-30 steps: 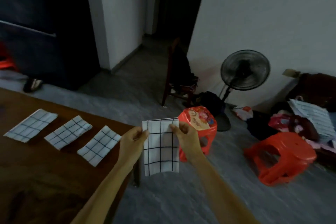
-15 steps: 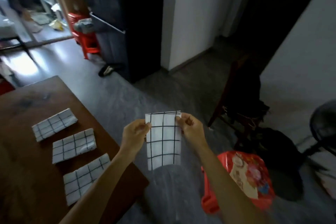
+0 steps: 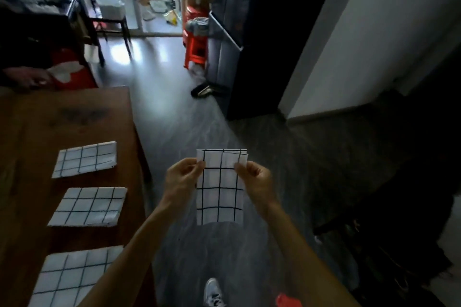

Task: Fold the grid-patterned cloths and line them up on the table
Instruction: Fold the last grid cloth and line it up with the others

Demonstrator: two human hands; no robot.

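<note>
A person's left hand (image 3: 183, 178) and right hand (image 3: 257, 179) pinch the top corners of a folded grid cloth (image 3: 219, 197), which hangs upright over the floor, long axis running 12 to 6 o'clock. At 9 o'clock, three folded cloths (image 3: 91, 207) lie in a line on the table (image 3: 22, 137). No writing is legible.

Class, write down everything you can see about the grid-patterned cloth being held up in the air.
The held cloth is white fabric with thin dark grid lines, folded into a narrow upright rectangle; layered edges show at its top. It hangs in the air over the grey floor, right of the wooden table, not touching it. The left hand pinches its upper left edge and the right hand its upper right edge. The lower end hangs free.
</note>
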